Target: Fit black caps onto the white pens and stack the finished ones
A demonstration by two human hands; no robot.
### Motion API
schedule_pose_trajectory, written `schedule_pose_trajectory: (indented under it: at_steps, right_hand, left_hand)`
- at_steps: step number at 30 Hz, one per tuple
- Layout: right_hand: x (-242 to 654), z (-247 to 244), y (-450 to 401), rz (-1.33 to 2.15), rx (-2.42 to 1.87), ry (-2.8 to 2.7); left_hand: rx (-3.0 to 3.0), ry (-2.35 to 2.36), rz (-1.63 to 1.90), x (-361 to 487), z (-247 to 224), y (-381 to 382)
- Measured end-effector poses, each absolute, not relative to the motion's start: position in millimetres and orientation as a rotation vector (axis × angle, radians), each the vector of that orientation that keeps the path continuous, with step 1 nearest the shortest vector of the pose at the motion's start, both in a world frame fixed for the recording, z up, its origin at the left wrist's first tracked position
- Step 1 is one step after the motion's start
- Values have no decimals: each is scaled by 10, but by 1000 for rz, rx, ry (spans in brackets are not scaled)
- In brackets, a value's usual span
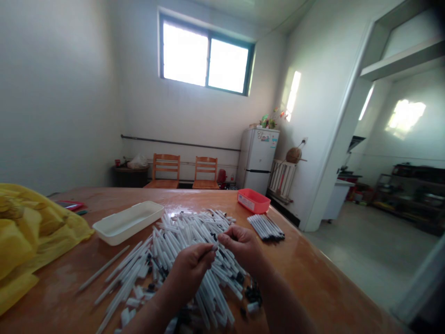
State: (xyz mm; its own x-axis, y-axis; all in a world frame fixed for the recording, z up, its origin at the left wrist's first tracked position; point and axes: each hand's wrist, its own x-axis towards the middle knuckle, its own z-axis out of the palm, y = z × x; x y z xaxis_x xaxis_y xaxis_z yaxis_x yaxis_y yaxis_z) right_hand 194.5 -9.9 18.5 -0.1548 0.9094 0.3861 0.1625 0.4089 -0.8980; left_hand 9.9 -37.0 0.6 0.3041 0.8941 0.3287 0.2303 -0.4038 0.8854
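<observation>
Above a heap of white pen barrels (187, 232), my two hands meet fingertip to fingertip. My left hand (193, 269) is closed around what looks like a pen, with only a small pale end (214, 247) showing at the fingertips. My right hand (243, 243) pinches right beside that end; what its fingers hold is too small and hidden to make out. Loose black pieces (253, 294) and short white caps (128, 316) lie around the near side of the heap. A neat row of pens with black ends (266, 227) lies to the right.
An off-white tray (130, 221) stands left of the heap, and a red basket (253, 201) at the back right. A yellow plastic bag (38, 236) covers the table's left side. Beyond the wooden table (313, 283) are two chairs (167, 169) and a fridge (259, 155).
</observation>
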Motion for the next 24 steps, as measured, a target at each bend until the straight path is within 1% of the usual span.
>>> schedule_pose_trajectory:
  at_steps: [5,8,12,24]
  right_hand:
    - [1984,247,-121,1075,-902,-1571]
    - [1999,255,-128,1109,-872,-1575]
    - [1985,216,-115,1076,-892,-1576]
    - [1929,190,-122,779,-1001,-1650]
  left_hand:
    - [1650,903,1028,125,-28,-337]
    - [1611,872,1007,129,-27,-327]
    - [1601,860,1015,137,-27,-348]
    - [1747,1045,1121,134,8,-388]
